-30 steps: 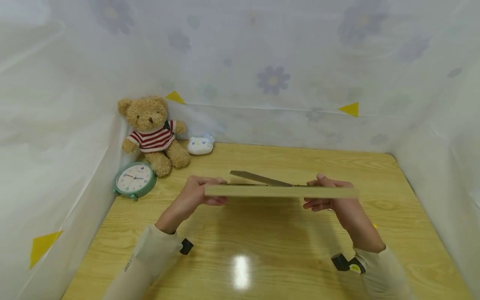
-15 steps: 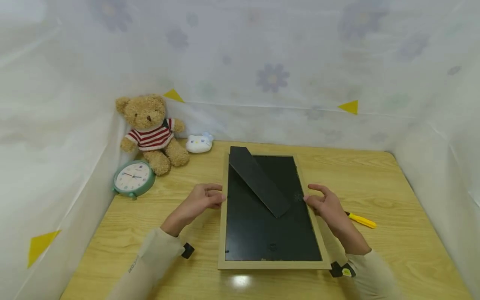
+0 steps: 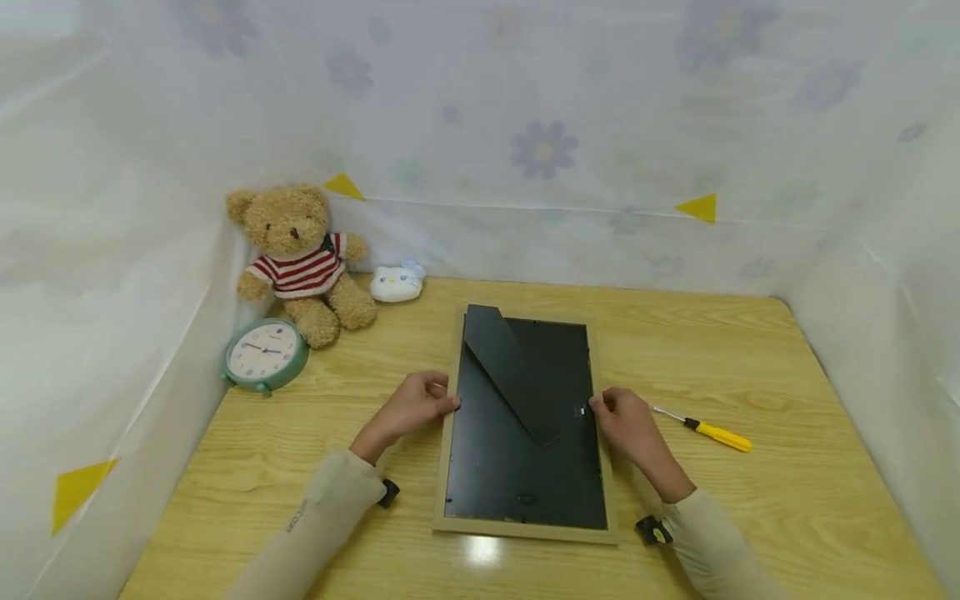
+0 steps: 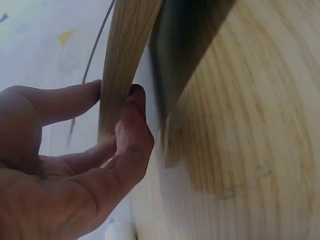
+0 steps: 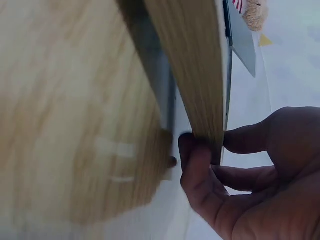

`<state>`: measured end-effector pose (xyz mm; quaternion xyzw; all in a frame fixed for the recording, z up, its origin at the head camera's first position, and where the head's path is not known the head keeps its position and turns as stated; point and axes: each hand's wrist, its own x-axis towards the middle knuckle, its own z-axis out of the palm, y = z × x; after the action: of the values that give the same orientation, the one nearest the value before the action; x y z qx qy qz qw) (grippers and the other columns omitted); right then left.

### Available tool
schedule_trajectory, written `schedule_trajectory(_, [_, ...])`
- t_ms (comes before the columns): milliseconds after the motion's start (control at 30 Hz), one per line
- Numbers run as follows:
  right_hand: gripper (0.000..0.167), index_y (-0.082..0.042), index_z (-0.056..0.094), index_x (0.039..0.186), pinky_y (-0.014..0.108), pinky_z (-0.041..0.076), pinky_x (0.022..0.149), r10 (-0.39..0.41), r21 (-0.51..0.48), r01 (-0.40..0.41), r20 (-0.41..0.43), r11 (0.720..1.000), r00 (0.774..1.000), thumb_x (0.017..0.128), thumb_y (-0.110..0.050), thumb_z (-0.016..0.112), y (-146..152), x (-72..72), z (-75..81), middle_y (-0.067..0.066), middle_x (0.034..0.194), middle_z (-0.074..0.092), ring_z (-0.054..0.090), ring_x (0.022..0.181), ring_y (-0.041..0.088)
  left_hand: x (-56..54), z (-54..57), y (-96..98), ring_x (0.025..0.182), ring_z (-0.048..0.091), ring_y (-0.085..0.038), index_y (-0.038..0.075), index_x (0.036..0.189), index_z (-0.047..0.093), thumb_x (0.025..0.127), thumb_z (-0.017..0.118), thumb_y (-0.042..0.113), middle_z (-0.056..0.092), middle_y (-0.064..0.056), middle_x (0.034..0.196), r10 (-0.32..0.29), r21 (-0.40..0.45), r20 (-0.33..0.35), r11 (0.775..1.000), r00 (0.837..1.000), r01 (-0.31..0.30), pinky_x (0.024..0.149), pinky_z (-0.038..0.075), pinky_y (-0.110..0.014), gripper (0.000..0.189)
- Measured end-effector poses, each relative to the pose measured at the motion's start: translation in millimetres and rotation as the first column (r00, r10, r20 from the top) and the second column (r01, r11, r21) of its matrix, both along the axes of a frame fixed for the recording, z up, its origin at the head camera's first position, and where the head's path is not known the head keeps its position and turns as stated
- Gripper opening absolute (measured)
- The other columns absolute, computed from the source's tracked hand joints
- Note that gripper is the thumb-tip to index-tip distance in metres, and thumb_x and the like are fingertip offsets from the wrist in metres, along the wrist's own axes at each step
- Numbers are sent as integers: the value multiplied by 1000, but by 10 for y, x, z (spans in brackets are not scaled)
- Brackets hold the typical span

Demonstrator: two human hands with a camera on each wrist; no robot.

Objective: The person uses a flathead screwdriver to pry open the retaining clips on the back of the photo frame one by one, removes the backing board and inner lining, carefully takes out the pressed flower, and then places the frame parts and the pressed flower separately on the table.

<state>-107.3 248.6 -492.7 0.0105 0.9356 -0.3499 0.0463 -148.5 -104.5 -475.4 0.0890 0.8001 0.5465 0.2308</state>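
Observation:
A picture frame (image 3: 525, 531) with a pale wooden rim lies back side up between the hands in the head view. Its black backing board (image 3: 487, 475) carries a black easel leg (image 3: 510, 375) set at a slant. My left hand (image 3: 412, 408) pinches the left rim, thumb on top. In the left wrist view, fingers and thumb squeeze the frame's wooden edge (image 4: 122, 55). The right hand (image 3: 633, 429) pinches the opposite rim, its fingers under the wooden edge (image 5: 195, 70) in the right wrist view. Both wrist views show a gap between frame and tabletop.
A yellow-handled screwdriver (image 3: 717, 435) lies right of the right hand. On the left are a green alarm clock (image 3: 264, 354), a teddy bear (image 3: 296, 233) in a striped shirt and a white cat-head plush (image 3: 396, 284). White floral sheeting (image 3: 450, 183) surrounds the wooden table (image 3: 750, 358).
Held edge-on to the head camera a second ago, the frame has tipped so its back shows. It has come lower, and the right hand has moved left, uncovering more of the screwdriver.

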Motion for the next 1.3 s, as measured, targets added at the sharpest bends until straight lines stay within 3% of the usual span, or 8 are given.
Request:
schedule_trajectory(100, [31,-2,64,73,30,37,49,20,36,-19,-32,999,999,101,-11,55,-38,-31,-21,2,55,46,43,48,15,-9,-55,44,55,44,-8,-16,122,55,94,67,8,55,-1,64,-16,-76,-77,997,997,10,57,39,-24,39])
schedule_trajectory(267, [41,-10,49,58,27,30,46,24,71,-20,-55,997,998,99,-8,55,-106,-51,12,-3,51,33,33,44,12,18,-92,144,45,26,-8,-8,91,60,91,66,5,33,5,52,21,-227,-176,972,984,-61,47,25,-25,15])
schedule_trajectory(400, [45,-12,44,55,27,30,45,15,94,-9,-58,996,998,98,-7,56,-136,-60,36,-3,50,31,33,43,13,46,-68,233,47,23,-11,8,62,39,88,60,3,25,4,55,21,-337,-239,936,971,-104,47,22,-26,34])
schedule_trajectory(767, [41,-11,50,54,28,31,44,6,143,9,-107,990,994,94,-6,60,-130,-112,13,-2,49,39,38,43,14,104,-34,333,58,32,-17,10,59,44,84,56,-1,43,-8,73,-32,-468,-314,875,949,-125,48,28,-29,30])
schedule_trajectory(967, [33,-4,62,62,28,34,46,12,140,0,-91,990,996,94,-10,64,-96,-131,-1,0,52,48,41,45,13,103,-51,315,60,34,-19,8,60,46,86,59,-1,42,-8,70,-18,-433,-308,893,951,-124,50,29,-29,30])
schedule_trajectory(1133, [27,8,73,100,35,49,56,45,106,-43,-12,993,999,98,-16,62,88,-157,69,14,81,71,61,64,20,88,-137,198,74,47,-23,0,85,63,92,70,13,52,-11,81,-55,-414,-348,905,936,-100,62,41,-35,16])
schedule_trajectory(1233, [34,11,67,117,43,55,69,77,121,-77,2,990,997,100,-17,61,345,-138,165,22,100,70,67,83,29,94,-166,65,110,54,-31,-2,132,57,89,77,36,56,-19,121,-124,-407,-347,913,930,-30,88,48,-45,61])
schedule_trajectory(1300, [36,12,63,123,49,55,73,123,149,-122,1,981,992,100,-16,61,567,-102,244,24,106,67,66,90,35,94,-162,-30,135,40,-37,1,153,36,80,81,51,38,-21,150,-210,-422,-329,905,921,55,105,38,-55,100])
